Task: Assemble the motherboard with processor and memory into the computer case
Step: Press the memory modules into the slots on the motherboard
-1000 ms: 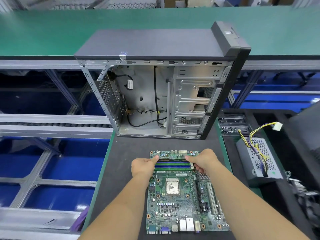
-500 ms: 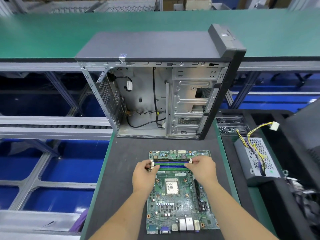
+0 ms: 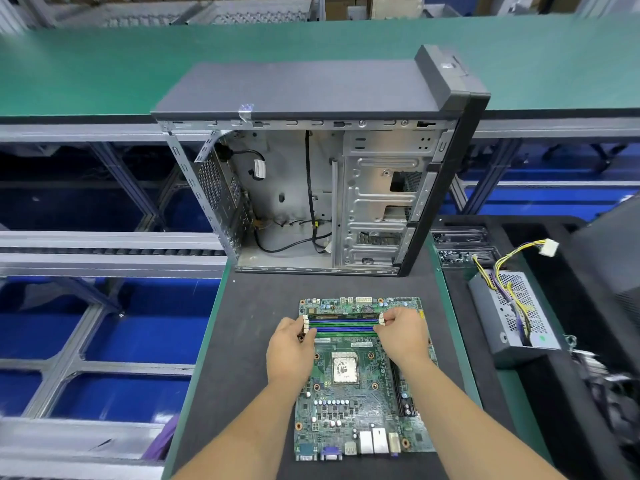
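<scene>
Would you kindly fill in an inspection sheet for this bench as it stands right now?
Surface: dark mat on a green-edged bench.
Job's things: motherboard lies flat on the mat, processor seated; a memory stick sits in the far slot; computer case stands open behind, with no board in it.
Clutter: power supply and a tray of screws to the right.
Grips: left hand and right hand at the two ends of the memory slots, fingers at the white latches.
Cables: black leads loose inside the case; yellow bundle on the power supply.
Surroundings: green conveyor behind, blue bins to the left.
</scene>
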### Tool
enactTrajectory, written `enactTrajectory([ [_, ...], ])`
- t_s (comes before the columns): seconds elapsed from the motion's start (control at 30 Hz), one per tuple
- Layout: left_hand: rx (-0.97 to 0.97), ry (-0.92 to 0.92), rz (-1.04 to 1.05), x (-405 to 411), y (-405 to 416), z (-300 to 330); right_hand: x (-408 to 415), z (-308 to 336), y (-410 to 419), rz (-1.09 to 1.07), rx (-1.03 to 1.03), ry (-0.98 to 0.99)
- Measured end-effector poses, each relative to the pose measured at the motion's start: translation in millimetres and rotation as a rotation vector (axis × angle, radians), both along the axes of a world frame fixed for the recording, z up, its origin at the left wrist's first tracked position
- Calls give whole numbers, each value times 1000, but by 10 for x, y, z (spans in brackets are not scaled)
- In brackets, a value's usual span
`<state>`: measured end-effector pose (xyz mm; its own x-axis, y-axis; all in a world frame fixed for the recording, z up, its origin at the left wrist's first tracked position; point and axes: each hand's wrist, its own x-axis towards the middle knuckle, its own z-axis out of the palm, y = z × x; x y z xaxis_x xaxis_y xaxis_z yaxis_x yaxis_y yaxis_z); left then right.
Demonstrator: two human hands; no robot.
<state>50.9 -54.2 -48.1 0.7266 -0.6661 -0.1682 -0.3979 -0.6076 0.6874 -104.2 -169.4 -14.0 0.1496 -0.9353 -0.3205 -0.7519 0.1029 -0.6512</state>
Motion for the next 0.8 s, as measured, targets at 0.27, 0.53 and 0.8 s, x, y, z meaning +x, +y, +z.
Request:
enactTrajectory([
  [0.27,-147,483,315,123,-212,116,14,-23,-149,-43,76,-73],
  [0.53,22,588,444,198,-352,239,59,18,-304,-53,182,49],
  [0.8,36,565,398,231,-366,192,114,21,-408,-33,219,125],
])
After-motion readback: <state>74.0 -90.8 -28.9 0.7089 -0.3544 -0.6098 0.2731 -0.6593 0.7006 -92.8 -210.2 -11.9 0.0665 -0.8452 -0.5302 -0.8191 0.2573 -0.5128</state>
